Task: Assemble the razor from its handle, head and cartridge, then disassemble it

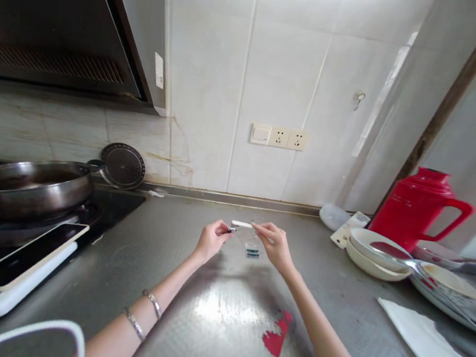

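Both my arms reach forward over a steel counter point(219, 312). My left hand point(211, 240) pinches a small dark piece point(231, 229) at its fingertips. My right hand point(273, 244) holds one end of a thin white stick-like object point(242, 224) level above the counter, its other end pointing toward the left hand. Just below the hands lies a small clear packet with dark parts point(251, 251) on the counter. Two bracelets sit on my left wrist.
A phone on a white power bank point(19, 269) with a white cable lies at the left, next to a dark pan point(20, 183) on the stove. Bowls and plates point(380, 252), a red thermos jug point(417, 207) and a white paper point(431, 347) are at the right. A red scrap point(277, 335) lies near me.
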`<act>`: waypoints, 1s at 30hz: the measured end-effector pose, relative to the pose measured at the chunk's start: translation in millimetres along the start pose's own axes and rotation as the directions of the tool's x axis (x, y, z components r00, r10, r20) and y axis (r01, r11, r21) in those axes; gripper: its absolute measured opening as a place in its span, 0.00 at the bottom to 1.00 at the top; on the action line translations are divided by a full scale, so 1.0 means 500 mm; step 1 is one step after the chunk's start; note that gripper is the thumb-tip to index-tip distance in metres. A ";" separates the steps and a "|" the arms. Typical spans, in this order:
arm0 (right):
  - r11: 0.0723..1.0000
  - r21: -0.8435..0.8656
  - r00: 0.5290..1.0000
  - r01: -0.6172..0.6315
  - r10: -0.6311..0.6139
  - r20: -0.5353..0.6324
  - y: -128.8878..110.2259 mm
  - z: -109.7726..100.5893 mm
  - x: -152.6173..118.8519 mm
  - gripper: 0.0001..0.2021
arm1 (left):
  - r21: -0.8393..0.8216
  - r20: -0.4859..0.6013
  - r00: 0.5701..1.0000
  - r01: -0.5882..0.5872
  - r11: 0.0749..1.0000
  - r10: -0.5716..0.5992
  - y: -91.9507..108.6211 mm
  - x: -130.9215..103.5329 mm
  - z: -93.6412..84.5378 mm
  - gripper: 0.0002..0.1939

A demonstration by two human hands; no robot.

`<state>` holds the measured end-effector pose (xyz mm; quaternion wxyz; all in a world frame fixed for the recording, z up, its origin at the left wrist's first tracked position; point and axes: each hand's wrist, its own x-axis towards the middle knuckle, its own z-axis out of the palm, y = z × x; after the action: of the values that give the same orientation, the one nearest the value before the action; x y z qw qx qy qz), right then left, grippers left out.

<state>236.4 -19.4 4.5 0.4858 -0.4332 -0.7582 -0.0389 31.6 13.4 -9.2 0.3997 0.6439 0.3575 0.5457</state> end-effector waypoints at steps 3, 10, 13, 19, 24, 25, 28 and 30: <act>1.000 0.013 0.999 0.026 -0.026 0.027 -0.004 0.002 0.001 0.13 | 0.000 -0.003 1.000 -0.001 1.000 0.001 0.002 0.001 -0.001 0.07; 1.000 0.011 1.000 -0.011 0.012 -0.016 -0.002 -0.005 0.000 0.12 | 0.031 -0.027 1.000 0.004 1.000 -0.003 0.008 0.000 -0.005 0.07; 0.999 0.010 0.999 0.034 -0.034 0.010 -0.016 -0.004 0.004 0.13 | 0.016 -0.016 1.000 -0.003 1.000 0.003 0.007 -0.001 -0.003 0.07; 1.000 0.010 1.000 -0.027 0.027 -0.009 0.000 -0.016 0.001 0.12 | 0.012 -0.011 1.000 0.015 1.000 -0.015 0.012 -0.002 -0.001 0.08; 1.000 0.024 1.000 0.016 -0.016 0.014 -0.015 -0.015 0.006 0.12 | -0.030 -0.004 0.999 0.037 0.999 -0.037 0.017 -0.003 0.000 0.09; 0.999 0.032 0.999 0.023 -0.024 0.022 -0.017 -0.013 0.007 0.12 | -0.030 0.003 0.999 0.038 0.999 -0.038 0.017 -0.003 0.001 0.09; 0.998 0.056 1.000 0.007 -0.008 0.020 -0.010 -0.013 0.006 0.12 | -0.003 0.019 0.999 0.051 0.999 -0.051 0.013 -0.005 0.001 0.10; 0.999 0.050 1.000 -0.005 0.005 0.004 -0.002 -0.014 0.005 0.12 | 0.002 0.025 0.998 0.061 0.998 -0.061 0.009 -0.006 0.002 0.10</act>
<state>240.4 -22.0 10.6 0.4952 -0.4228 -0.7588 -0.0181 32.2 8.4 -6.5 0.4201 0.6398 0.3724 0.5249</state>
